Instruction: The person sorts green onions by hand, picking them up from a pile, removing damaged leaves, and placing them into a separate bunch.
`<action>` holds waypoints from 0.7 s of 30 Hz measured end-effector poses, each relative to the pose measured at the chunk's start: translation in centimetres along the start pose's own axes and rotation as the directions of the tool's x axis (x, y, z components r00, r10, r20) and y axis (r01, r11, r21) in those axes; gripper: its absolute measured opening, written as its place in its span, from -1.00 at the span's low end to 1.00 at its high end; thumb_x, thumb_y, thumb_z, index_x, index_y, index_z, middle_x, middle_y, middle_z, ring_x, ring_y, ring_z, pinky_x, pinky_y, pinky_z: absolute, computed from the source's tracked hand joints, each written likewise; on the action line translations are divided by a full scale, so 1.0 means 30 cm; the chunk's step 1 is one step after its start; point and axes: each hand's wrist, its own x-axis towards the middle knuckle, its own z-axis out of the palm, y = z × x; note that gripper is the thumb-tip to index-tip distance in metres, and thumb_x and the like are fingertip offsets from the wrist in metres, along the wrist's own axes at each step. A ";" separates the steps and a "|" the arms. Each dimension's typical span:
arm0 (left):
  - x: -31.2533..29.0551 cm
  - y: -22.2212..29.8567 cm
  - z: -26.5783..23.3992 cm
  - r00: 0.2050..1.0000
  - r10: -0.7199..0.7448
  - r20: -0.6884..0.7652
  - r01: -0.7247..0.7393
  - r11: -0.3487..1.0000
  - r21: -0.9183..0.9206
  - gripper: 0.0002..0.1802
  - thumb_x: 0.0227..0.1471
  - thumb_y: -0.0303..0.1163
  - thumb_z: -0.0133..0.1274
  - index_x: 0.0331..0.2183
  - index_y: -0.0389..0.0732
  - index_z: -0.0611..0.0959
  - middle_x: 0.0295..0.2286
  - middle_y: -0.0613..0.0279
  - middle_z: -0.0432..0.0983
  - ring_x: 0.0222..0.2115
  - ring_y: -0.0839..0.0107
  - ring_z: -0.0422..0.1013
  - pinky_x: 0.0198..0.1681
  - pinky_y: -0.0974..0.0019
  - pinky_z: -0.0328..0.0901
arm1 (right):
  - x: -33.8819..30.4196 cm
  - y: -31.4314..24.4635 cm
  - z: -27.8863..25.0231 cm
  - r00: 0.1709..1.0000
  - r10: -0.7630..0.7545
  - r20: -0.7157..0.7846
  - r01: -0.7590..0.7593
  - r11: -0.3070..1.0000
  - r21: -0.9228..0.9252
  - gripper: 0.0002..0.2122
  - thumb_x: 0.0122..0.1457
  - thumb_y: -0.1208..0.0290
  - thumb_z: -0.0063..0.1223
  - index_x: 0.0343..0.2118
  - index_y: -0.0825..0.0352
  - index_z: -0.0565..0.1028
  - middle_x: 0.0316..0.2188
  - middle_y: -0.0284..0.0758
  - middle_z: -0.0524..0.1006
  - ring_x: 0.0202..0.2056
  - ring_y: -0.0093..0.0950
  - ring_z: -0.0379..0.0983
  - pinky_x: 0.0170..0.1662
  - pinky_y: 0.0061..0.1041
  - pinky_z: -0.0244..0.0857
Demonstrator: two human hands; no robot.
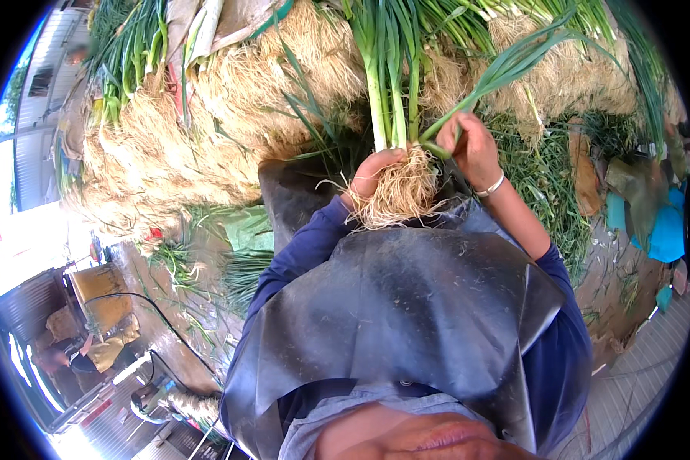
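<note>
My left hand [372, 173] is closed round the lower stalks of a bunch of green onions [395, 100], just above their roots. The pale, stringy root mass [403, 192] hangs over the top of my black apron [391, 299]. At the bunch's right side, my right hand [471, 147] pinches an outer leaf [506, 73] bent away from the other stalks, its long blades reaching up and right. A bracelet circles my right wrist. My left palm and some fingers are hidden behind the stalks and roots.
Heaped green onions with roots facing me [284, 84] fill the far side from left to right. Cut leaves [529, 180] litter the right. A blue plastic bag [663, 230] lies at far right. A black cable [169, 322] crosses the floor at left, near a yellowish box [103, 295].
</note>
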 end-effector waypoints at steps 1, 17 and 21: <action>-0.005 -0.004 -0.007 1.000 0.013 0.006 -0.013 1.000 -0.020 -0.60 0.02 -0.32 -0.02 -0.11 -0.33 0.46 -0.30 0.11 0.50 -0.34 0.31 0.47 -0.22 0.26 0.40 | 0.004 0.006 0.010 0.989 0.024 0.145 -0.035 0.996 0.077 -0.78 0.26 0.37 -0.34 -0.37 0.36 0.38 -0.68 -0.46 0.31 -0.68 -0.70 0.04 -0.56 -0.71 -0.03; 0.017 0.005 -0.019 0.998 -0.045 -0.046 0.054 0.976 0.213 -0.66 0.00 -0.26 -0.01 -0.24 -0.32 0.54 -0.40 0.13 0.53 -0.41 0.33 0.48 -0.29 0.31 0.39 | 0.101 0.153 -0.020 0.990 0.021 0.140 0.066 0.808 -0.586 -0.48 0.08 0.04 0.07 -0.08 0.42 0.37 -0.72 -0.50 0.36 -0.73 -0.64 0.22 -0.63 -0.67 0.11; 0.004 -0.004 -0.042 0.999 0.037 -0.040 -0.035 0.997 0.065 -0.56 0.02 -0.24 -0.02 -0.12 -0.35 0.48 -0.37 0.11 0.53 -0.38 0.31 0.48 -0.24 0.29 0.40 | 0.004 0.004 0.016 0.883 0.408 0.230 -0.393 0.913 -0.111 -0.63 0.15 0.04 -0.04 -0.42 0.34 0.42 -0.79 -0.46 0.30 -0.74 -0.66 0.17 -0.64 -0.65 0.05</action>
